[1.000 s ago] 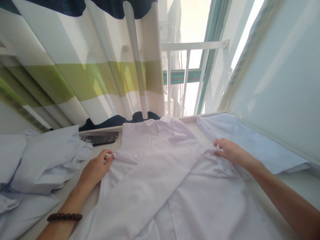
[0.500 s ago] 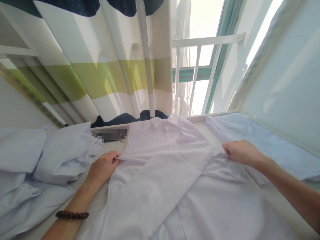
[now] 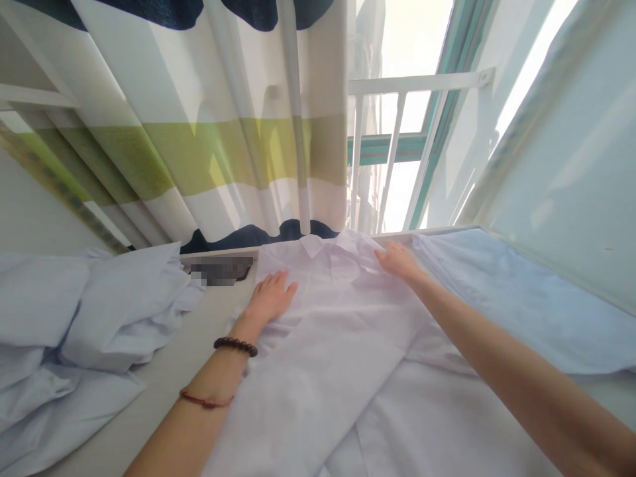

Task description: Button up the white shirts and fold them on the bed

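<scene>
A white shirt (image 3: 318,358) lies spread before me, its collar (image 3: 325,248) toward the far edge and one sleeve folded diagonally across the body. My left hand (image 3: 272,297) rests on the upper left of the shirt, palm down with the fingers spread. At the far right shoulder, my right hand (image 3: 397,258) has its fingers drawn together on the cloth beside the collar, where small creases run toward it. Dark beads (image 3: 235,345) and a thin reddish cord (image 3: 206,399) circle my left wrist and forearm.
Crumpled white cloth (image 3: 124,305) lies on the left, near a dark pixelated object (image 3: 223,270). Folded pale cloth (image 3: 517,291) lies along the right wall. A striped curtain (image 3: 238,152) and white railing (image 3: 422,83) stand behind, before a window.
Both hands have moved inward and farther up the shirt. My left hand has let go of the side edge and opened flat; my right hand has left the right-side fold for the shoulder.
</scene>
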The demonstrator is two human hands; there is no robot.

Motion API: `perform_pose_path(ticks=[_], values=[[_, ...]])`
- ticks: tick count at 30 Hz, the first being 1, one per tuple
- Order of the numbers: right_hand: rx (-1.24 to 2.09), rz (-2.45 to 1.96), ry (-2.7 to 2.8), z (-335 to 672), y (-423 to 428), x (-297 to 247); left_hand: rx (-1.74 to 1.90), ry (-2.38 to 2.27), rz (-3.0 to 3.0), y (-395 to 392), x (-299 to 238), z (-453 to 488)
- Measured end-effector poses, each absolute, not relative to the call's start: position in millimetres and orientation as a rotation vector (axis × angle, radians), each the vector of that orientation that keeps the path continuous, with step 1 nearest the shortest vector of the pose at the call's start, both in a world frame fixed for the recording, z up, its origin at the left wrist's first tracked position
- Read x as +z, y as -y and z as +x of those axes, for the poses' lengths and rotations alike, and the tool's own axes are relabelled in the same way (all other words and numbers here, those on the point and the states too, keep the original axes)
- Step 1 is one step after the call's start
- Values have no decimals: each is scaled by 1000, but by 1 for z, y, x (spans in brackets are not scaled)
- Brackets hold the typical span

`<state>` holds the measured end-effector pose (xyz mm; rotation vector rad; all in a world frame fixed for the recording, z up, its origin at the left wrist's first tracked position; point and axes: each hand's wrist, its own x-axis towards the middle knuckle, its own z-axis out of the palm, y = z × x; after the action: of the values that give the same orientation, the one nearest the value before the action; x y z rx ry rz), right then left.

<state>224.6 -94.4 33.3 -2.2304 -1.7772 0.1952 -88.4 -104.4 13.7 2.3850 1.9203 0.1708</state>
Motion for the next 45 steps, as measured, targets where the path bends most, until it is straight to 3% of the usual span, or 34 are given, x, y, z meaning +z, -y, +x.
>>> perform_pose_path(ticks=[10, 16, 22, 31, 36, 45], values=[[185, -2308, 1656, 255, 71, 18, 70, -2051, 2452, 111, -11, -108], [257, -2305, 1718, 249, 74, 9, 371, -1804, 2619, 133, 6, -105], [284, -2274, 1775, 269, 81, 18, 145, -1476, 2227, 182, 41, -104], [100, -2320, 1721, 274, 97, 10, 215, -1408, 1886, 180, 42, -122], [-49, -2188, 1799, 236, 95, 17, 403, -1651, 2330, 136, 48, -98], [60, -2268, 1903, 184, 102, -25, 177, -1973, 2341, 95, -7, -84]])
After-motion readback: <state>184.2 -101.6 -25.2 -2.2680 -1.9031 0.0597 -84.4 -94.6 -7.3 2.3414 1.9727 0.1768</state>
